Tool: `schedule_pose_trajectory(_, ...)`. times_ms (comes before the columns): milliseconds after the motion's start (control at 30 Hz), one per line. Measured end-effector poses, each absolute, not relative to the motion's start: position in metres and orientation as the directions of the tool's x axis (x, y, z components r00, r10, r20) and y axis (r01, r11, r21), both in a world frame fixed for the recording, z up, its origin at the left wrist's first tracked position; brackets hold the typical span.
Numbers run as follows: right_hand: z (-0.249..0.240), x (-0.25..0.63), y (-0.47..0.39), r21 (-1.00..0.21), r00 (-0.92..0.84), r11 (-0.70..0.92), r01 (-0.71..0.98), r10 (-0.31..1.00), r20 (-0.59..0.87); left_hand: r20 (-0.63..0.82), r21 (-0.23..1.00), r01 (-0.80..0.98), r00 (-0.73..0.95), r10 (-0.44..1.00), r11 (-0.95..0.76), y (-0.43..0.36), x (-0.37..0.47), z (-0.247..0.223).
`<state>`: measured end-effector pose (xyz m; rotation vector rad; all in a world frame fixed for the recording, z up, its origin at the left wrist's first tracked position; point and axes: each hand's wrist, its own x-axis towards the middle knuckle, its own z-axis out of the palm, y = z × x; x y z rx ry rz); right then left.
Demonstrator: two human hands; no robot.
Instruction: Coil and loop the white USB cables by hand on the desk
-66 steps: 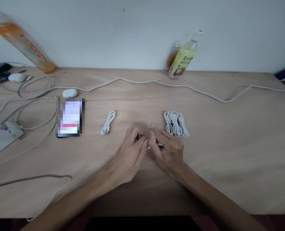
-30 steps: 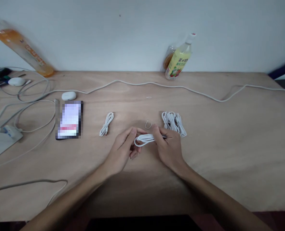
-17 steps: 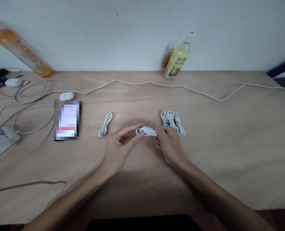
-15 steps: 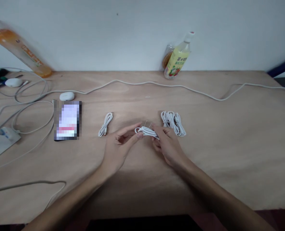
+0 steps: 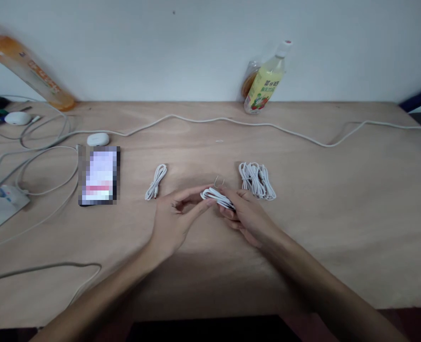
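Note:
A folded bundle of white cable (image 5: 217, 197) is held between both hands over the middle of the wooden table. My left hand (image 5: 178, 213) pinches its left end between thumb and fingers. Around its right part are the closed fingers of my right hand (image 5: 244, 211). A thin, light-coloured wire or tie (image 5: 216, 180) curves up from the bundle, its ends standing apart. To the left lies one coiled white cable (image 5: 156, 182). Several more coiled cables (image 5: 256, 180) rest side by side just beyond my right hand.
A phone (image 5: 99, 176), a white case (image 5: 98, 139) and tangled cables are at the left. One long white cable (image 5: 203, 120) crosses the back. An orange bottle (image 5: 35, 76) and a yellow bottle (image 5: 265, 85) stand by the wall. A small white loop (image 5: 219, 141) lies centrally.
My right hand has shifted slightly left along the bundle, and the bundle's right end tilts lower. The view has moved slightly.

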<state>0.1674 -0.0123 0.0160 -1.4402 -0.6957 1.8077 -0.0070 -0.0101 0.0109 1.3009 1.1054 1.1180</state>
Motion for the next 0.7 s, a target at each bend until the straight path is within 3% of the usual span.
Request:
schedule_pose_trajectory(333,-0.003,0.170,-0.017,-0.874,-0.056,-0.484,-0.034,0.874,-0.482,0.141,0.987,0.051,0.164,0.976,-0.151,-0.011,-0.009,0.007)
schedule_pose_trajectory(467,-0.001,0.171,-0.017,-0.933,-0.036,-0.345,0.102,0.936,-0.350,0.270,0.933,0.164,0.269,0.925,-0.320,-0.010,-0.012,0.005)
schedule_pose_trajectory(567,0.004,0.170,-0.019,-0.950,-0.070,-0.217,0.224,0.969,-0.238,0.430,0.755,0.308,0.436,0.791,-0.579,-0.010,-0.014,0.006)
schedule_pose_trajectory(700,0.006,0.165,-0.023,-0.967,-0.145,-0.153,0.203,0.972,-0.185,0.531,0.374,0.491,0.582,0.616,-0.787,-0.011,-0.014,0.006)
